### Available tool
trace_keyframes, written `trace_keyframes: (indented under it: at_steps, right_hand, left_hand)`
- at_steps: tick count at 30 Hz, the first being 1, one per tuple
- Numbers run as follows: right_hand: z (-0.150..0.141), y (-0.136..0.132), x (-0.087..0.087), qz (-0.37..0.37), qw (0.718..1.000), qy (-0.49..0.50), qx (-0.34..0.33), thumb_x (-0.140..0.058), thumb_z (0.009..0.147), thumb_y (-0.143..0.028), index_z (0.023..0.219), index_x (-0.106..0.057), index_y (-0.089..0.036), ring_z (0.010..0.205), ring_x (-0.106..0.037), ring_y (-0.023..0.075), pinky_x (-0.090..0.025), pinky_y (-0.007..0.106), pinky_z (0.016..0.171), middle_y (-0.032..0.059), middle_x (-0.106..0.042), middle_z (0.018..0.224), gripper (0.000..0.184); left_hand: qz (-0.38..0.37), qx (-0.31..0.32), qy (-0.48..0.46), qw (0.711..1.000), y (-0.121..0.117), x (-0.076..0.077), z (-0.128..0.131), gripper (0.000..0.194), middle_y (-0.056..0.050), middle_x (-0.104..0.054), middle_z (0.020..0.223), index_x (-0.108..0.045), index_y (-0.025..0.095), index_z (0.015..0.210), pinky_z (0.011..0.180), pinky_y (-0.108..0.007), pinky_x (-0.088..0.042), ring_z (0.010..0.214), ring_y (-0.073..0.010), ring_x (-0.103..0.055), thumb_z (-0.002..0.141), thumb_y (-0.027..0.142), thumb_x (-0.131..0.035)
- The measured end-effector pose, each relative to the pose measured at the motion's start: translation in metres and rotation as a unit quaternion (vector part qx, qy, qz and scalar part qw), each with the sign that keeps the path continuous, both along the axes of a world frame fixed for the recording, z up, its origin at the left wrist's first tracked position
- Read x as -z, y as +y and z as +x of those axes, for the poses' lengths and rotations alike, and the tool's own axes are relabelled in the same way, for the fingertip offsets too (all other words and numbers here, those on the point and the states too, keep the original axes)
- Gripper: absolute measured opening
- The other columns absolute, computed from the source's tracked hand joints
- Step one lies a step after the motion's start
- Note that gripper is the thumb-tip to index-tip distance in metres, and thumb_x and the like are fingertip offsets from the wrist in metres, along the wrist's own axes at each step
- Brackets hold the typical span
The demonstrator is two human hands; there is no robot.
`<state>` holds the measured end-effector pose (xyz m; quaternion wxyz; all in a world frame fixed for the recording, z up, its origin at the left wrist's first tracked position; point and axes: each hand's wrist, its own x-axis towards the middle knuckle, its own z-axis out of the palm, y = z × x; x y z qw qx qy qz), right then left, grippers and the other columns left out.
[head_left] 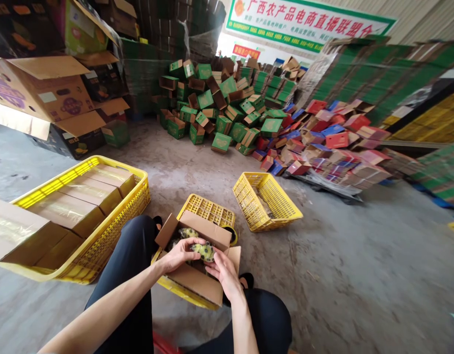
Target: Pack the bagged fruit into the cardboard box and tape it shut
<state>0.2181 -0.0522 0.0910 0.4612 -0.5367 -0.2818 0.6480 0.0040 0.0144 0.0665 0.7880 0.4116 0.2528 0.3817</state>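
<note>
Both my hands meet over an open cardboard box (203, 284) between my knees. Between them is an oblong, yellow-green piece with dark spots (203, 251), which looks like a fruit in clear wrap. My left hand (180, 254) grips its left end with thumb and fingers. At the other end, the fingers of my right hand (224, 273) close on it. A similar wrapped piece (188, 232) lies inside the box, whose lower contents are partly hidden by my hands. The box rests on a yellow plastic crate (207, 209).
A roll of tape (232, 236) sits beside the box. To the left, a large yellow crate (144, 184) holds several closed cartons (89, 189). Another yellow crate (249, 209) stands ahead on the right. Heaps of green boxes (221, 142) and red-blue boxes (337, 140) lie farther back.
</note>
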Motion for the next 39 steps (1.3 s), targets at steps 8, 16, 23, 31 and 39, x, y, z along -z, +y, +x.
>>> trace_keyframes:
  at_steps: [8, 16, 23, 31, 39]
  right_hand:
    - [0.003, -0.001, -0.005, 0.051, 0.998, -0.002, 0.043, -0.094, 0.071, -0.045, 0.126, -0.075, -0.027, 0.129, -0.067, 0.0333, -0.055, 0.049, 0.109, 0.0088, -0.074, 0.133, 0.061]
    - [0.005, 0.002, 0.005, 0.113, 0.991, -0.056, 0.033, -0.092, 0.072, -0.036, 0.133, -0.07, -0.027, 0.135, -0.063, 0.0338, -0.041, 0.052, 0.121, 0.0077, -0.072, 0.138, 0.065]
    - [0.01, 0.005, 0.021, 0.164, 0.979, -0.117, 0.039, -0.087, 0.071, -0.033, 0.125, -0.072, -0.027, 0.136, -0.06, 0.0336, -0.042, 0.051, 0.121, 0.0071, -0.067, 0.143, 0.056]
    - [0.004, 0.001, 0.012, 0.156, 0.986, -0.057, 0.018, -0.082, 0.077, -0.032, 0.148, -0.055, -0.037, 0.147, -0.05, 0.0305, -0.041, 0.05, 0.121, 0.0047, -0.055, 0.158, 0.076]
    - [0.003, 0.001, 0.003, 0.062, 0.993, -0.059, 0.084, -0.087, 0.075, -0.058, 0.116, -0.077, -0.026, 0.128, -0.066, 0.0366, -0.059, 0.051, 0.102, 0.0103, -0.075, 0.13, 0.054]
  left_hand:
    - [-0.053, -0.038, -0.003, 0.998, -0.003, 0.002, 0.003, 0.093, -0.015, -0.052, 0.157, -0.055, 0.028, 0.153, 0.116, -0.047, -0.044, 0.144, -0.0349, -0.05, 0.07, 0.033, -0.097]
    - [-0.125, 0.02, -0.002, 0.992, 0.0, 0.006, 0.001, 0.074, -0.016, -0.073, 0.125, -0.066, 0.02, 0.138, 0.1, -0.038, -0.056, 0.113, -0.0272, -0.073, 0.073, 0.037, -0.096]
    - [-0.115, 0.04, 0.0, 0.993, 0.0, 0.0, 0.0, 0.065, -0.014, -0.072, 0.13, -0.07, 0.022, 0.13, 0.095, -0.033, -0.057, 0.116, -0.0266, -0.071, 0.072, 0.036, -0.095]
    - [-0.099, 0.007, -0.009, 0.995, -0.001, -0.002, 0.0, 0.047, -0.011, -0.072, 0.12, -0.072, 0.018, 0.111, 0.091, -0.036, -0.059, 0.109, -0.0255, -0.071, 0.073, 0.035, -0.095]
    - [-0.079, -0.004, -0.008, 0.997, 0.003, -0.004, -0.003, 0.051, -0.012, -0.072, 0.123, -0.074, 0.019, 0.112, 0.095, -0.042, -0.057, 0.109, -0.0284, -0.071, 0.069, 0.035, -0.097]
